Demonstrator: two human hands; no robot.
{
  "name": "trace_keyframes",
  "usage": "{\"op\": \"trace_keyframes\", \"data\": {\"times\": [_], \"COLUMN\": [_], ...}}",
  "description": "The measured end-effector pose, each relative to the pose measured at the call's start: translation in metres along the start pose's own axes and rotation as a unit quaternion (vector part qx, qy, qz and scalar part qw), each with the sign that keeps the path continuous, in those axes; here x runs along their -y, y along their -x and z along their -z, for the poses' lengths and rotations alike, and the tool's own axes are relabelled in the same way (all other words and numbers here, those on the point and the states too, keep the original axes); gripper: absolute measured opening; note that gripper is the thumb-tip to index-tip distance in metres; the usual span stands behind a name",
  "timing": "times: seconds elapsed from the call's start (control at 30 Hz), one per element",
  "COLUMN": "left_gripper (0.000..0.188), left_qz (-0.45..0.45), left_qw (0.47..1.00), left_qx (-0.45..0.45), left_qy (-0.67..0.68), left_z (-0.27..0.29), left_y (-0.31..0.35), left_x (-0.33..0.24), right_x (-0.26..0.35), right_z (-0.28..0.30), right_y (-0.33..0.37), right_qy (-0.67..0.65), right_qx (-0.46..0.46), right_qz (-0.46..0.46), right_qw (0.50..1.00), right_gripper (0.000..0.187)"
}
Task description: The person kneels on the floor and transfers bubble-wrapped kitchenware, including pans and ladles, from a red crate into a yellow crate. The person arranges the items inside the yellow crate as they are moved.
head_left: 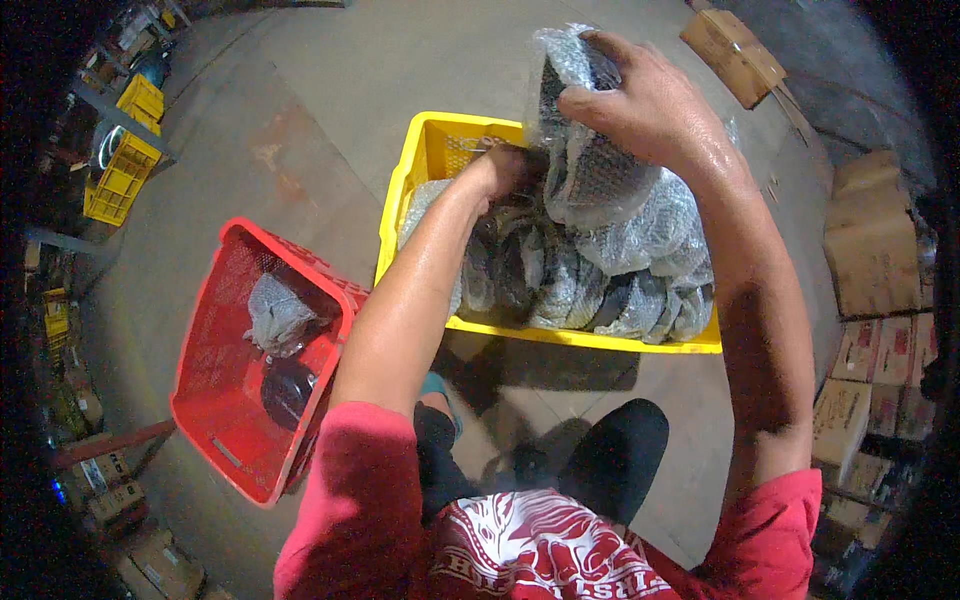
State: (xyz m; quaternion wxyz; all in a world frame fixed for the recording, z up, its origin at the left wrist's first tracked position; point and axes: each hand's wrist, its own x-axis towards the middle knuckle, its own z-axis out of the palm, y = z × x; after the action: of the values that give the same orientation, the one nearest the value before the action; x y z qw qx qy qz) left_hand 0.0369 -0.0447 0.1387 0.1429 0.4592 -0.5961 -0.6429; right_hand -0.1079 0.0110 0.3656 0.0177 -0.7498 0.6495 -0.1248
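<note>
A yellow plastic crate [590,340] on the floor in front of me holds several bubble-wrapped bundles [640,235], some with dark contents showing through. Above its far side, my right hand [645,100] grips a bubble-wrapped dark piece [605,175] by its upper end, thumb on the near face. What the wrap covers is not clear enough to name. My left hand [510,170] reaches down inside the crate, left of that piece. Its fingers are in shadow and partly hidden, so I cannot see whether they grasp anything.
Left of the yellow crate stands a red plastic basket [215,345], with a wrapped bundle [278,312] and a dark round item [288,392] inside. Cardboard boxes [875,235] line the right side. Shelving with a yellow crate [125,160] runs along the left.
</note>
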Motion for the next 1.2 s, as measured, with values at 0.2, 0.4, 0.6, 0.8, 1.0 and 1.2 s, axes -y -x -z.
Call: {"op": "trace_keyframes", "data": {"times": [0.2, 0.4, 0.6, 0.8, 1.0, 1.2], "left_gripper": [0.033, 0.032, 0.032, 0.037, 0.028, 0.034], "left_qz": [-0.171, -0.198, -0.174, -0.118, -0.084, -0.154], "left_qw": [0.954, 0.804, 0.824, 0.852, 0.838, 0.84], "left_qx": [-0.156, -0.178, -0.323, -0.284, -0.439, -0.325], "left_qy": [-0.191, -0.532, -0.431, -0.424, -0.312, -0.406], "left_z": [0.024, -0.012, -0.03, -0.023, -0.036, -0.02], "left_y": [-0.021, -0.07, -0.113, -0.088, -0.075, -0.038], "left_x": [0.031, 0.093, 0.095, 0.068, 0.052, 0.044], "right_x": [0.006, -0.009, -0.031, -0.03, -0.048, -0.063], "right_z": [-0.006, -0.011, -0.026, -0.032, 0.034, 0.057], "right_y": [0.0, -0.007, -0.011, -0.008, 0.01, 0.044], "right_qy": [0.037, -0.049, -0.033, -0.275, -0.308, -0.175], "right_qx": [-0.089, -0.189, -0.278, -0.297, -0.343, -0.4], "right_qz": [-0.097, -0.092, -0.014, 0.035, 0.123, 0.196], "right_qw": [0.991, 0.976, 0.96, 0.914, 0.879, 0.878], "right_gripper": [0.068, 0.061, 0.058, 0.064, 0.064, 0.053]}}
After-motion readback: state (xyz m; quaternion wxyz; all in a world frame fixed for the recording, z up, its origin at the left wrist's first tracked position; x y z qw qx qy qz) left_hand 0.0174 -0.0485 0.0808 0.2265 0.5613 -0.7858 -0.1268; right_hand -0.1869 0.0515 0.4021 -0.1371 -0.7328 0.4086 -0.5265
